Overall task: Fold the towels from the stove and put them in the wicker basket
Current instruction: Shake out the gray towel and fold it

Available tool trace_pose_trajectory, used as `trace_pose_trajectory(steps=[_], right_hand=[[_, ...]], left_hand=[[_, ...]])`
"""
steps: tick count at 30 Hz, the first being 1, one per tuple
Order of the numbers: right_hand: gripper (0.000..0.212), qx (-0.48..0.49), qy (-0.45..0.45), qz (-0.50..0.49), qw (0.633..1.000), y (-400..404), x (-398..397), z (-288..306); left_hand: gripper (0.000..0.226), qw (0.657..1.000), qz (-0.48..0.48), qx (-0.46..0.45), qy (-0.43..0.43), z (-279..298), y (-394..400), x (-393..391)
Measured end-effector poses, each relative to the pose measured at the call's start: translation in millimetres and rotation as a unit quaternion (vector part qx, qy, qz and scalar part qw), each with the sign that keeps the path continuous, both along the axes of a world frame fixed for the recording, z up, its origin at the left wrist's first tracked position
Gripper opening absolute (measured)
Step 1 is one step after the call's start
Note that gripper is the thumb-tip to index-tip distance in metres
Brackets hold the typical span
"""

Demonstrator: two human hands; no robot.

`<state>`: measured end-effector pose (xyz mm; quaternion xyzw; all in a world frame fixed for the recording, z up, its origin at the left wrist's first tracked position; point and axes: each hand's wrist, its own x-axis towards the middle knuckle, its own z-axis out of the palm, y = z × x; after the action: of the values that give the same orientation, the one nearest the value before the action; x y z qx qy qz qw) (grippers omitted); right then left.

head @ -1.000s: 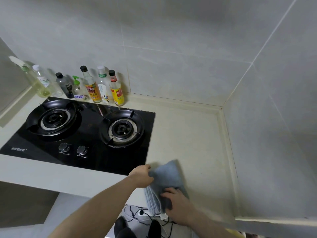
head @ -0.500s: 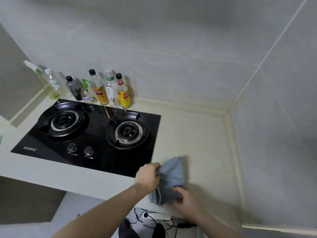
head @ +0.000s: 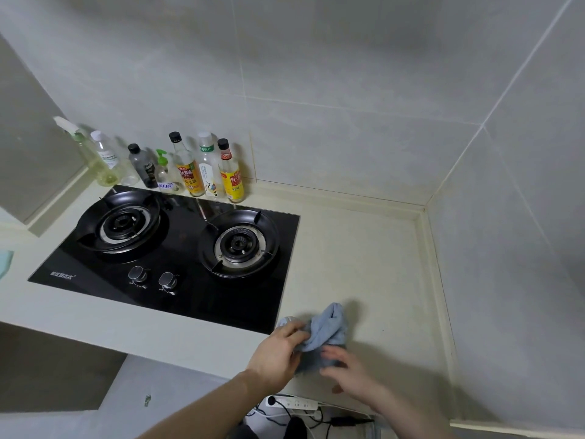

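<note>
— While I stand here watching, the small blue-grey cloth towel (head: 329, 331) looks more bunched up than a moment ago. It lay flatter then. Now one end pokes up like a little hill.

— Where is it?

— On the pale cream stone counter (head: 364, 264), right by the front right corner of the shiny black glass stove with two round burners (head: 177, 248). It is near the front edge, same as before.

— What are the hands doing?

— The left hand (head: 275, 353) has its fingers curled round the left side of the towel and grips it. The right hand (head: 351, 372) was pressing flat on the towel a second ago. Now its fingers are spread and loose, and they only touch the lower side of the cloth. It holds nothing.

— Can you read any words?

— A bit. White writing sits on the front left corner of the stove, but it is too small to read. By the grey tiled wall (head: 348, 90) stands a row of bottles. The clear bottle with a black cap and a yellow label (head: 230, 172) has red signs on it. The taller black-capped bottle with an orange label (head: 186, 169) has writing too. The little pump bottle with a green top (head: 165, 172) has a blue label. I cannot make out any of the words.

— Anything else?

— A white power strip with black cords (head: 292, 403) lies on the floor below the counter.
</note>
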<state>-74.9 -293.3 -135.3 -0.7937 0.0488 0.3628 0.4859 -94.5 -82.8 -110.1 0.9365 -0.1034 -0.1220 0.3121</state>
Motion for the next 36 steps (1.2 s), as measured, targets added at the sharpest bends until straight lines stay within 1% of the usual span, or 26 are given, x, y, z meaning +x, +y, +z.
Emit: trace_pose_trajectory(steps=[2, 4, 5, 6, 7, 9, 11, 12, 14, 15, 16, 19, 20, 22, 26, 28, 30, 31, 33, 34, 36], right_hand=[[0.024, 0.001, -0.028, -0.062, 0.998, -3, 6, 3], [0.019, -0.008, -0.062, -0.160, 0.985, -10, 14, 5], [0.011, -0.007, -0.081, -0.197, 0.977, -14, 17, 8], [0.017, -0.004, -0.093, -0.221, 0.971, -18, 20, 12], [0.031, 0.008, -0.090, -0.226, 0.970, -19, 23, 14], [0.052, 0.025, -0.076, -0.208, 0.975, -17, 30, 17], [0.058, 0.012, -0.073, -0.167, 0.983, -13, 37, 14], [0.053, 0.003, -0.085, -0.151, 0.985, -10, 41, 11], [0.024, -0.008, -0.101, -0.133, 0.986, -6, 47, 7], [0.019, -0.008, -0.102, -0.131, 0.986, -5, 48, 8], [0.021, -0.007, -0.095, -0.138, 0.986, -6, 49, 7], [0.019, 0.039, -0.057, -0.171, 0.983, -11, 44, 8], [0.018, 0.044, -0.059, -0.173, 0.982, -13, 41, 9], [0.021, 0.026, -0.081, -0.160, 0.984, -17, 34, 9], [0.043, 0.007, -0.136, -0.101, 0.986, -23, 18, 4], [0.047, -0.007, -0.156, -0.060, 0.986, -29, 9, 4], [0.043, -0.025, -0.176, -0.012, 0.984, -35, 2, 5], [0.037, -0.041, -0.195, 0.011, 0.980, -39, 0, 2], [0.025, -0.077, -0.243, 0.064, 0.965, -47, -3, -7], [0.022, -0.096, -0.264, 0.087, 0.956, -51, -3, -12], [0.018, -0.121, -0.273, 0.121, 0.947, -57, -3, -21]], left_hand=[[0.039, 1.000, -0.005, 0.009, 0.003, 0, 1, 0], [0.042, 0.999, -0.015, 0.026, 0.013, -2, 2, 0], [0.044, 0.999, -0.022, 0.035, 0.017, -2, 2, -1], [0.046, 0.998, -0.029, 0.044, 0.020, -3, 2, -1], [0.047, 0.998, -0.035, 0.051, 0.023, -3, 2, -2], [0.047, 0.997, -0.041, 0.059, 0.022, -4, 1, -2], [0.047, 0.997, -0.041, 0.061, 0.024, -5, 0, -3], [0.047, 0.997, -0.040, 0.062, 0.029, -5, 0, -3], [0.048, 0.996, -0.038, 0.065, 0.043, -7, 0, -4], [0.049, 0.996, -0.037, 0.064, 0.049, -8, 0, -5], [0.048, 0.996, -0.033, 0.059, 0.055, -9, 1, -6], [0.051, 0.998, -0.006, 0.024, 0.065, -12, 4, -8], [0.052, 0.998, 0.001, 0.012, 0.069, -13, 6, -9], [0.051, 0.997, 0.003, -0.003, 0.072, -14, 8, -11], [0.047, 0.998, -0.023, 0.001, 0.056, -14, 12, -17], [0.048, 0.998, -0.037, 0.002, 0.046, -16, 14, -20], [0.050, 0.998, -0.049, 0.005, 0.042, -19, 17, -23], [0.052, 0.998, -0.054, 0.008, 0.042, -20, 18, -25], [0.054, 0.997, -0.063, 0.017, 0.046, -23, 20, -28], [0.055, 0.996, -0.066, 0.023, 0.048, -25, 21, -29], [0.057, 0.995, -0.071, 0.045, 0.050, -26, 22, -32]])
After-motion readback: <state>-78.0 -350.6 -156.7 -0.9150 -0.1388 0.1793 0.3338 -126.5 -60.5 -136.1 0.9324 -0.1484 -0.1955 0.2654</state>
